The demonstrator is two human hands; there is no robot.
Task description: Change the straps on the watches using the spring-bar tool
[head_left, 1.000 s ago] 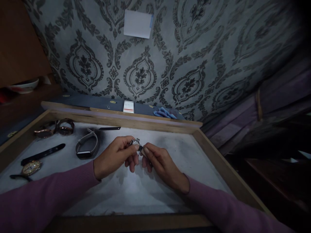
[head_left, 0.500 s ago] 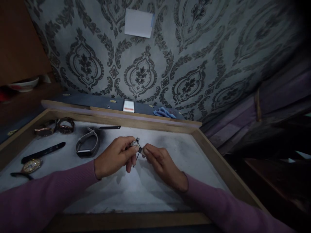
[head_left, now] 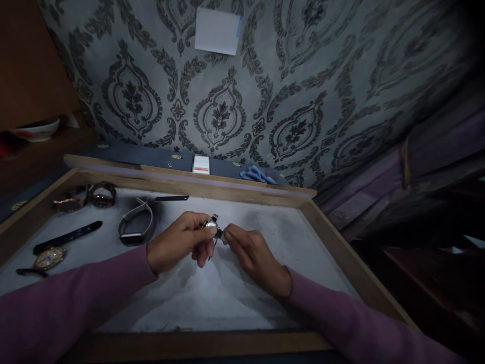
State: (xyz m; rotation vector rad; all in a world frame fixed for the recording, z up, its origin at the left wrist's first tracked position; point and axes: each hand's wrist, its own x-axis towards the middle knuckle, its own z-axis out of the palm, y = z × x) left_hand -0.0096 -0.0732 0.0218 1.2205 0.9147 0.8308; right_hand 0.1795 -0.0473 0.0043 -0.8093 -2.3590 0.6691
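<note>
My left hand point(head_left: 181, 238) is closed around a small round wristwatch point(head_left: 210, 224), its thumb against the case. Close beside it, my right hand point(head_left: 253, 254) pinches the dark watch strap point(head_left: 220, 234) at the case's lower right. A short dark buckle end point(head_left: 214, 217) sticks up above the case. Below the watch, a thin dark rod-like piece point(head_left: 215, 247) points downward by the left fingers; I cannot make out what it is. Both hands are above the white floor of a shallow wooden-framed tray point(head_left: 242, 308).
Left in the tray lie two bronze watches point(head_left: 103, 197), a gold-faced watch point(head_left: 49, 258) with black straps and a grey band watch point(head_left: 132, 236). A flat dark blade point(head_left: 172, 198) is near the back rim. Beyond it are a small white box point(head_left: 201, 164) and a blue cloth point(head_left: 257, 174).
The watch has tilted slightly in my hands, and its face now catches more light. Both hands keep the same hold and place.
</note>
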